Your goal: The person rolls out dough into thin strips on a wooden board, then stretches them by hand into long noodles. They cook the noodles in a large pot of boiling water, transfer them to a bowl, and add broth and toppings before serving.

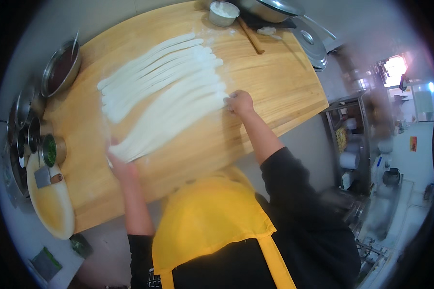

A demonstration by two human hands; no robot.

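Pale dough strips lie side by side on a wooden work board (275,83). My left hand (121,167), slightly blurred, grips the gathered left ends of the near group of dough strips (177,108). At their right ends, the fingers of my right hand (241,102) pinch the strip nearest me. The near group narrows and slants towards my left hand. Beyond a bare wedge of board lies the far group of dough strips (148,74), which neither hand touches. White flour dusts the strips' right ends. My left fingertips are partly hidden by the dough.
At the board's far edge are a tub of white flour (224,13), a wooden rolling pin (251,35) and a metal lid (309,45). On the left stand a steel bowl of dark red contents (62,68), a container of chopped greens (50,151) and a scraper (47,177) on an oval board (50,206).
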